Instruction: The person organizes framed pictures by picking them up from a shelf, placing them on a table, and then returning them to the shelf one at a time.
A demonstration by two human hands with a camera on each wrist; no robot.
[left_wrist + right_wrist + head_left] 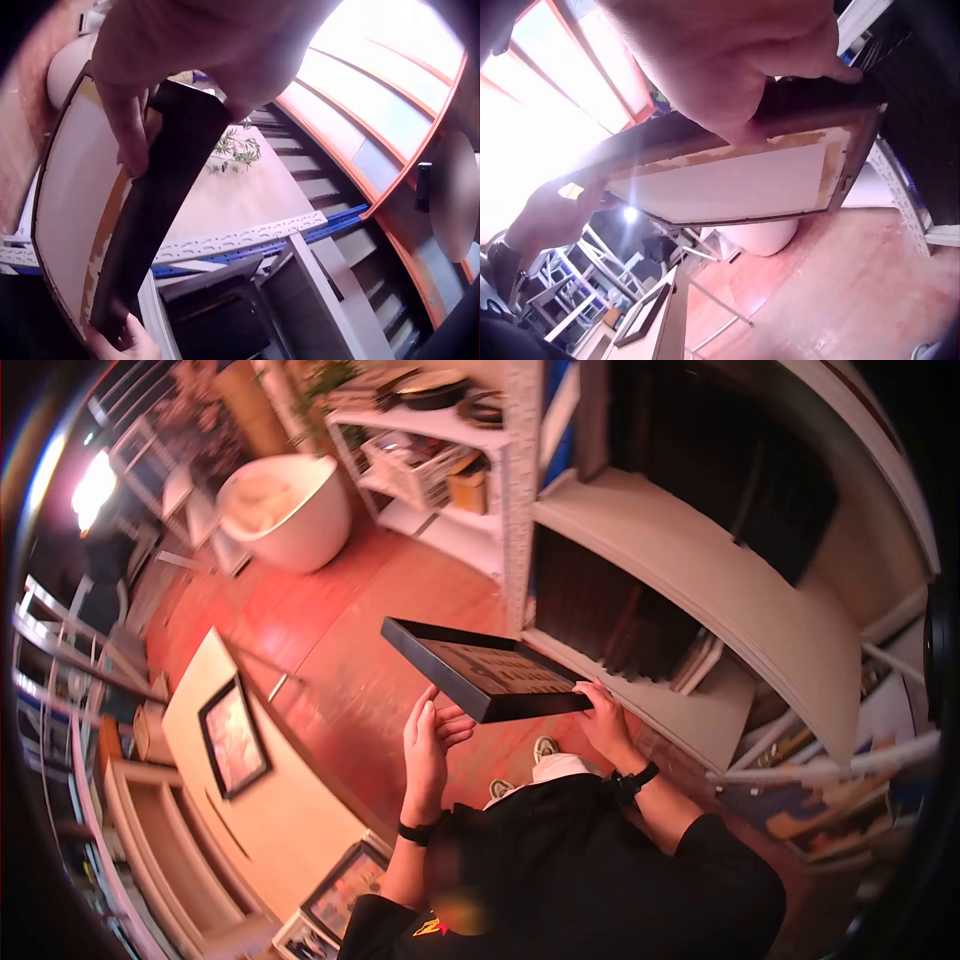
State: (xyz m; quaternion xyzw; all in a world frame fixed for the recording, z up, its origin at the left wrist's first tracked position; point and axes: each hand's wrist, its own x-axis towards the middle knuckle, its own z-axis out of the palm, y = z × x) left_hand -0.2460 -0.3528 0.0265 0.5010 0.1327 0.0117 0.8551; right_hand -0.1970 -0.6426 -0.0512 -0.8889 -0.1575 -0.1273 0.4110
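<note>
A deep black picture frame [480, 670] is held tilted in front of the body by both hands. In the head view its front shows a brownish picture with rows of small shapes. The left hand [428, 745] pinches the near left corner, its other fingers spread below the frame. The right hand [602, 722] grips the right end. The wrist views show the frame's back, a white panel [735, 187] edged with torn brown paper. In the right wrist view the thumb of the right hand [735, 60] lies at that back edge.
To the left, a smaller black-framed picture [235, 738] lies on a pale wooden board [300, 800]. Another framed picture [345, 885] is beside the body. A white tub [290, 520] and a white shelf [470, 540] stand ahead. Pale cabinet shelving [700, 550] is on the right.
</note>
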